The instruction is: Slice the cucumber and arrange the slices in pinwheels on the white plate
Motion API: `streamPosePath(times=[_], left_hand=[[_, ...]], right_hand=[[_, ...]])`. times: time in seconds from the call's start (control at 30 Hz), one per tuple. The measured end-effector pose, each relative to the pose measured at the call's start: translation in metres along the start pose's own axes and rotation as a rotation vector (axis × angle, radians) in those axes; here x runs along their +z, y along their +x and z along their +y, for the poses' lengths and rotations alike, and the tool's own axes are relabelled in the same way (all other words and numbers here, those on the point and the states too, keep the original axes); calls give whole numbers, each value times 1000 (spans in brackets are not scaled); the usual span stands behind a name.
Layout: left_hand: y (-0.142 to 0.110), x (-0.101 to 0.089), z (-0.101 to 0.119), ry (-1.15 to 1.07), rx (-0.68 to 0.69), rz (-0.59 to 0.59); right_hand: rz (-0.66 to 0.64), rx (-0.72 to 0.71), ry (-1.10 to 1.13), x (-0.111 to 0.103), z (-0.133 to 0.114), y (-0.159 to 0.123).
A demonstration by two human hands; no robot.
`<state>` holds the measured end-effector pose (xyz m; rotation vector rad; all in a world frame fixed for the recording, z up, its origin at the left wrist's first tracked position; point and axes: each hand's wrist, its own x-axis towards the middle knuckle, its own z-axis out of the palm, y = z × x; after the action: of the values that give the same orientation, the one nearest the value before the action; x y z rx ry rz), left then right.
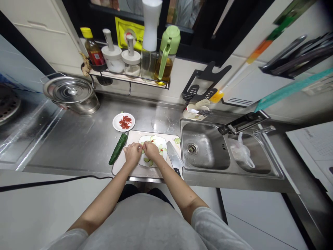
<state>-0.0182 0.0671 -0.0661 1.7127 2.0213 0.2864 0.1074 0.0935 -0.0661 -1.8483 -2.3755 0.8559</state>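
My left hand and my right hand meet over the left side of a white plate. Both have fingertips pinched together, almost touching; a tiny reddish bit seems to show there, too small to make out. Thin cucumber slices lie on the plate in fanned groups, some with red bits at the centre. Under the plate is a pale cutting board. A knife rests at the board's right side, close to a loose cucumber slice. Left of the board lies a whole cucumber.
Behind the board, a small white dish holds chopped red pieces. A lidded steel pot stands back left. To the right is a double sink with a plastic bag. Bottles and jars fill a wall rack.
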Motion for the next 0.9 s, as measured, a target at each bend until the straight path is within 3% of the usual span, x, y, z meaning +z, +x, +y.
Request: streamPosePath(times=[0.33, 0.6, 0.9], left_hand=[[0, 1, -2, -35, 4, 17], [1, 0, -8, -185, -77, 40], [-11, -7, -22, -387, -109, 204]], right_hand=[[3, 20, 1, 0, 1, 0], [34, 44, 60, -9, 4, -5], [266, 40, 339, -30, 23, -26]])
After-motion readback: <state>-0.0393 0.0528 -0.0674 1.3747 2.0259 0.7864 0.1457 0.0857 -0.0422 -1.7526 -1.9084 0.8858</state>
